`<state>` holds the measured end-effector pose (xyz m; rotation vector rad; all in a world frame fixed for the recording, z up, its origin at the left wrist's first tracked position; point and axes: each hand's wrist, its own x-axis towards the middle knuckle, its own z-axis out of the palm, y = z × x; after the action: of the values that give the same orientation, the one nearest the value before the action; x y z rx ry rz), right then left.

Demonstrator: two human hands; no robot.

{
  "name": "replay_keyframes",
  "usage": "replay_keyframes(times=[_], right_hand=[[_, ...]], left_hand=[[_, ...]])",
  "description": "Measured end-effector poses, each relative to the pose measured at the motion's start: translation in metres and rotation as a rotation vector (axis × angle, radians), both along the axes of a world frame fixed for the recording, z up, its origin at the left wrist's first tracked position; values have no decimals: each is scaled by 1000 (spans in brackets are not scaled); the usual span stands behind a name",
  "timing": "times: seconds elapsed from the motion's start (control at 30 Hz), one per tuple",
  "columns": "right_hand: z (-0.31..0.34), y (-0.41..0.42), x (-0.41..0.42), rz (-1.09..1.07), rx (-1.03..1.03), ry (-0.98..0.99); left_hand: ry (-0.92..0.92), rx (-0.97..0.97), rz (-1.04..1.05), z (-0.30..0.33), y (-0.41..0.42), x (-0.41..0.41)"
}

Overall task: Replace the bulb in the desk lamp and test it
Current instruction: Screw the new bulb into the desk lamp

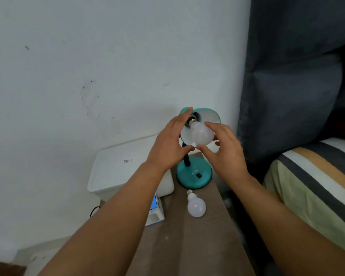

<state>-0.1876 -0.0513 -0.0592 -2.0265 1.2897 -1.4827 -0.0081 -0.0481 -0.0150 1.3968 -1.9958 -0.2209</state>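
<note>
Bulb [202, 134] sits at the mouth of the lamp shade [211, 116], screw base pointing up and left into the socket [192, 118], globe toward me; its long axis runs roughly along the shade's own axis, slightly tilted. My right hand [225, 148] curls its fingers and thumb around the globe from the shade's right side. My left hand [169, 144] lies against the shade's left rim with fingers mostly straight, thumb reaching under toward the globe; I cannot tell whether it grips the shade. Right hand is the one on the bulb, so any turning comes from it, about that base-to-globe axis. I cannot tell how far the threads are engaged. Below the shade, the lamp base [194, 174] stands on the wooden tabletop [197, 246]; nearer me than the base lies a second bulb [196, 207], loose on its side. Judgement: seating step in hand, test not yet done.
</note>
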Motion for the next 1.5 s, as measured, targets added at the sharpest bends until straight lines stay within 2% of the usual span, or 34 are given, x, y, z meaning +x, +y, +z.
replay_keyframes(times=[0.2,0.5,1.23,1.4,1.5], right_hand=[[1,-7,6,-24,3,49],[5,-14,16,-42,0,93],[-1,-14,20,0,6,2],[2,-13,25,-81,134,-115],[-1,-12,24,-25,86,-96]], left_hand=[[-57,8,-16,2,-4,6],[14,35,-45,3,-8,14],[38,56,-69,2,-9,17],[33,54,-64,2,-9,15],[40,52,-64,2,-9,16]])
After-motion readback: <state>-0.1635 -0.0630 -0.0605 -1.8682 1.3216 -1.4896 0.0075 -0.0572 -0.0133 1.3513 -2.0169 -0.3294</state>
